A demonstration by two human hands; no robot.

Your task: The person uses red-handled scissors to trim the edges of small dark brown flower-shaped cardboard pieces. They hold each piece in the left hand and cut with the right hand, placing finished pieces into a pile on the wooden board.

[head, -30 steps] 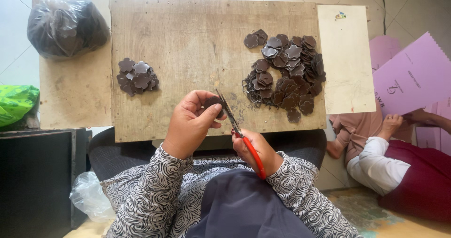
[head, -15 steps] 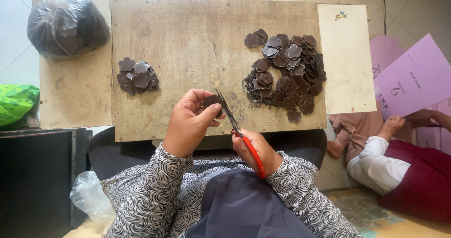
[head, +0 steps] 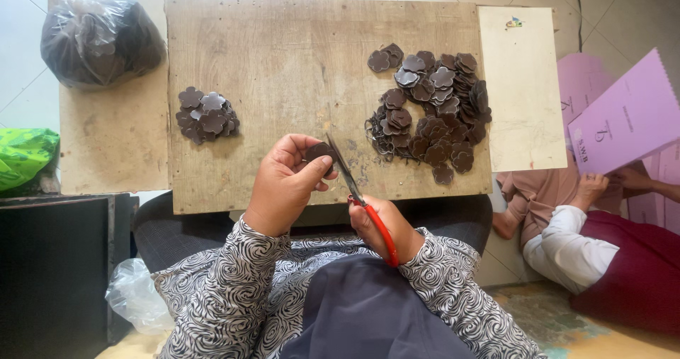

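Small brown flower-shaped piece [head: 319, 152] sat pinched in the left hand [head: 285, 183], thumb under, fingers curled over it, just above the near edge of the worktop [head: 297, 61], approx. centre. Scissors [head: 360, 197] w/ red handles were gripped by the right hand [head: 386, 228], fist clenched round the handles; the dark blades ran up & left, touching the piece's right side. Couldn't tell how far the blades were parted.

Right of the hands, toward the worktop's right edge: big heap of brown flower shapes [head: 432, 107], loosely spread, w/ some thin trimmings at its near-left side. Toward the left edge: smaller pile of the same shapes [head: 205, 115], well apart from the heap. Far-left corner: clear plastic bag [head: 99, 37] full of dark pieces, on a lighter board beside the main one. A pale panel [head: 523, 83] lay along the right edge.

Off the worktop, right: another person's hand [head: 589, 187] held purple card sheets [head: 627, 122]. Left, on the floor: green bag [head: 25, 157].
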